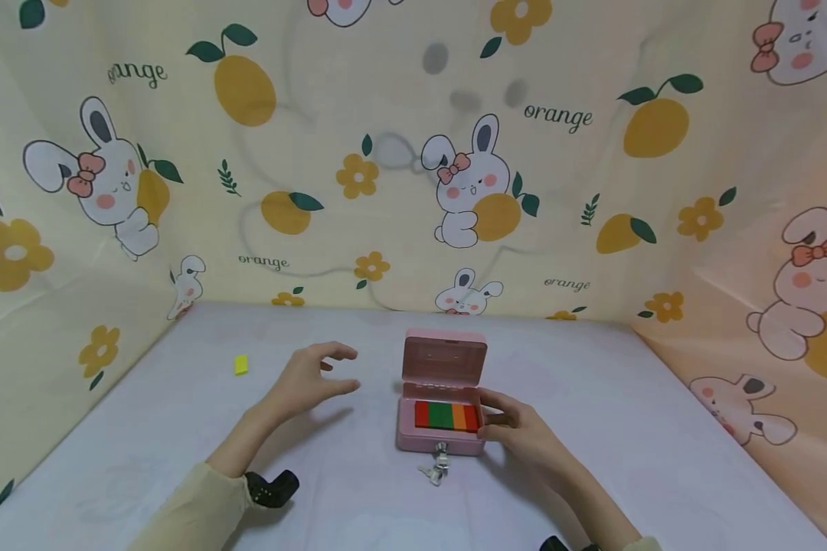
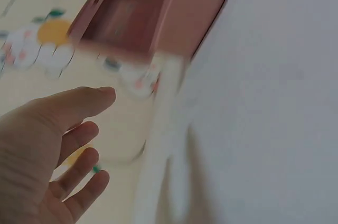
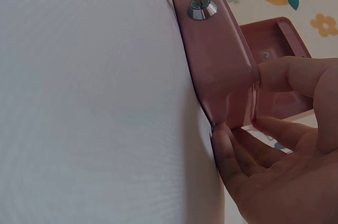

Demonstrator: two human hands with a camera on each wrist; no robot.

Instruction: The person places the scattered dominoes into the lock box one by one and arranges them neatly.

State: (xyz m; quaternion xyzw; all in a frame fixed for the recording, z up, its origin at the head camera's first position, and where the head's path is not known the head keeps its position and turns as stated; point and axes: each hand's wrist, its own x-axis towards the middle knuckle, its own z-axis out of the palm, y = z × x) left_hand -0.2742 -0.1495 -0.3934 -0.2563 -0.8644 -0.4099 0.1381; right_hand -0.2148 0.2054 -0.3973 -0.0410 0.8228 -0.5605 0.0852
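A pink metal cash box (image 1: 420,444) stands on the table with its lid (image 1: 445,361) raised. Inside lies a row of red, green and orange blocks (image 1: 441,415). Keys on a ring (image 1: 434,473) hang from the lock at its front, and the right wrist view shows the lock (image 3: 202,8) closely. My right hand (image 1: 524,430) holds the box's right side, thumb at the upper rim and fingertips low along the side wall. Left of the box, my left hand (image 1: 310,376) hovers with thumb and fingers spread apart and nothing between them; the left wrist view shows it below the box.
A small yellow block (image 1: 241,364) lies on the white-covered table (image 1: 344,497), to the left beyond my left hand. Printed cloth (image 1: 386,99) with rabbits and oranges hangs behind the table and along both sides. A black wrist camera (image 1: 272,488) sits at my left cuff.
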